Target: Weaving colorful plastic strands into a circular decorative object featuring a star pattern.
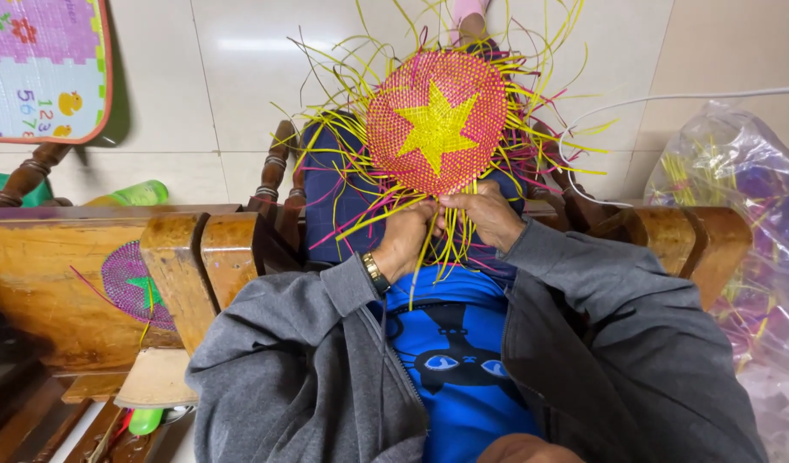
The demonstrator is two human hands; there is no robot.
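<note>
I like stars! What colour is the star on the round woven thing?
Yellow, on the pink-red woven disc, seen in the head view.

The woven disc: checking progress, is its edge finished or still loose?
Still loose: the woven disc has yellow and pink strands sticking out unwoven all around its rim.

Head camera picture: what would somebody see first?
A round pink woven disc with a yellow star sits top centre, loose yellow strips sticking out all around. Both hands, left hand and right hand, pinch its bottom edge. A purple disc lies on the wooden bench at left.
</note>
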